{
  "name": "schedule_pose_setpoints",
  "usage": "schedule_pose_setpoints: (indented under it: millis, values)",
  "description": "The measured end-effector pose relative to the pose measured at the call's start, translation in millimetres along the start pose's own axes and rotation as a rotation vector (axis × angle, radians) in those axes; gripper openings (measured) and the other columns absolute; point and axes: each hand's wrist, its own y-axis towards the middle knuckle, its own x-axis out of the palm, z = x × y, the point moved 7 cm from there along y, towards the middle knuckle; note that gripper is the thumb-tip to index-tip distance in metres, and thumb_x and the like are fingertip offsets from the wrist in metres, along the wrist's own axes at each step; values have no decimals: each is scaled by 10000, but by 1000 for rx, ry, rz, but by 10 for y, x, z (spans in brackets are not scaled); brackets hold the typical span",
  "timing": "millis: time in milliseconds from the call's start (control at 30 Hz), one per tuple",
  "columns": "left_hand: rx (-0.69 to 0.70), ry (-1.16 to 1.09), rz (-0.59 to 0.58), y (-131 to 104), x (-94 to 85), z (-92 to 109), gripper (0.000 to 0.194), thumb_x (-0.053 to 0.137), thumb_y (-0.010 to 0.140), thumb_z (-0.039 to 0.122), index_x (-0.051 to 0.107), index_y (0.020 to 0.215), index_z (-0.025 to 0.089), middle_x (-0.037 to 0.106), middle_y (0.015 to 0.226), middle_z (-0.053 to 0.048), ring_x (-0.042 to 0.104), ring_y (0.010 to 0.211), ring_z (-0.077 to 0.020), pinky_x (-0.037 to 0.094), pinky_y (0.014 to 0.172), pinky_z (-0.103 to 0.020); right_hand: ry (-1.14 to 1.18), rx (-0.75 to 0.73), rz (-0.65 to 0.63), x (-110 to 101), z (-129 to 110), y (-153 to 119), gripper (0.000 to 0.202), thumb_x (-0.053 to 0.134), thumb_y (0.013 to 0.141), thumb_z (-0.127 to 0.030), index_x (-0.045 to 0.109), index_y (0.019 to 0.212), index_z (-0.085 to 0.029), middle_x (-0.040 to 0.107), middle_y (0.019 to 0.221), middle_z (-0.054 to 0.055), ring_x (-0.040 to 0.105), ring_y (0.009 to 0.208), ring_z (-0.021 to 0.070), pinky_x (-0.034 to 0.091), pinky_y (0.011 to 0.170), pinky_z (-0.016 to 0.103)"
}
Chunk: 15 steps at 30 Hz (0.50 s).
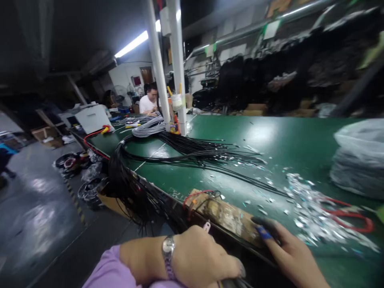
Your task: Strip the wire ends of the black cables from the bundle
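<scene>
My left hand (207, 258), with a silver watch (168, 250) at the wrist, is closed low in front of me. Dark strands that look like black cables (235, 283) show beneath its fingers, partly cut off by the frame's edge. My right hand (289, 252) is at the right end of a brown tape-wrapped block (231, 216) on the bench edge. Blue tape (264, 232) wraps one of its digits, and a dark covering is on another. These digits are bent close together; anything between them is hidden. A small pale tab with a hole (207, 227) shows behind my left hand.
Black cables (192, 154) spread over the green bench (288, 140) and droop off its near edge. Silvery scraps (312, 216) lie around red-handled scissors (354, 220). A plastic-wrapped bundle (360, 160) is at right. White posts (179, 72) rise mid-bench; a person (148, 102) sits beyond.
</scene>
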Motion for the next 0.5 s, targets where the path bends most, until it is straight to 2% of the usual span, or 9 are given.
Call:
schedule_pose_setpoints:
  millis: [67, 133, 200, 300, 367, 433, 500]
  values:
    - [-100, -222, 71, -130, 43, -50, 246, 551, 784, 422, 558, 693, 194, 636, 609, -8, 566, 542, -129, 314, 447, -234, 27, 10, -4, 9, -128, 65, 189, 505, 767, -341, 655, 836, -249, 738, 709, 14, 681, 588, 232, 548, 511, 302]
    - [-276, -566, 124, -293, 155, -167, 291, 479, 848, 413, 567, 702, 177, 622, 624, -10, 544, 553, -106, 357, 499, -202, 41, 38, -22, 25, -196, 93, 193, 488, 758, -331, 651, 817, -247, 735, 693, 19, 680, 592, 231, 544, 517, 304]
    - [-539, -883, 191, -516, 350, -321, 446, 419, 861, 540, 527, 652, 162, 547, 546, 5, 465, 486, -81, 339, 467, -188, 43, 67, -15, 16, -215, 82, 202, 486, 762, -334, 652, 827, -237, 735, 724, 36, 681, 630, 234, 543, 554, 313]
    - [-889, -1187, 244, -898, 724, -439, 575, 449, 715, 747, 429, 607, 183, 350, 396, 76, 271, 353, -46, 225, 370, -185, 47, 85, 25, -32, -226, 13, 207, 498, 769, -339, 653, 861, -237, 726, 769, 46, 674, 675, 232, 531, 597, 316]
    - [-1015, -1261, 301, -1117, 892, -460, 614, 482, 628, 801, 428, 632, 189, 331, 370, 96, 218, 317, -36, 167, 338, -184, 0, 98, 98, -93, -265, -72, 215, 500, 790, -354, 654, 888, -240, 712, 762, 52, 658, 653, 229, 510, 580, 314]
    - [-1095, -1284, 370, -1290, 988, -472, 619, 493, 608, 807, 418, 641, 194, 332, 357, 103, 196, 298, -32, 146, 323, -180, -22, 106, 139, -107, -361, -188, 231, 512, 801, -375, 654, 923, -239, 692, 719, 51, 637, 606, 220, 490, 554, 308]
    - [-1125, -1284, 410, -1391, 1035, -474, 612, 500, 614, 800, 419, 648, 194, 335, 351, 105, 193, 289, -31, 141, 315, -177, 81, 110, 92, -7, -503, -317, 226, 516, 815, -381, 645, 937, -241, 697, 761, 52, 648, 657, 216, 502, 594, 297]
